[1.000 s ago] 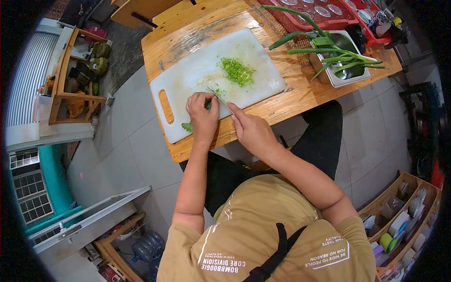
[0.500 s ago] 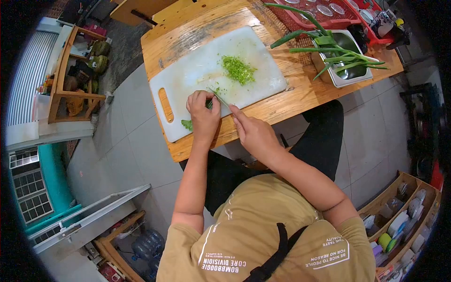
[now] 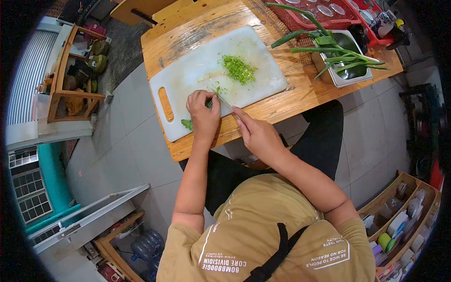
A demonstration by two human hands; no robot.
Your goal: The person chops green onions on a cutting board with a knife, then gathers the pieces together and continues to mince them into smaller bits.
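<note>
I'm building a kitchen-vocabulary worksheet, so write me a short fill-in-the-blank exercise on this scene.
The right hand grips a ____.
The chopped pile lies on a cutting board coloured ____.
The leafy sprig beside the left hand is coloured ____.
The long stalks lie across a container on the person's ____ side.

Missing words: knife; white; green; right.

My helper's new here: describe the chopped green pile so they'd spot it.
On the wooden table lies a white, slotted cutting board. The chopped green pile sits toward the end away from the slot. It is finely cut, unlike the leafy piece near the slot and the long stalks over the metal container.
</note>
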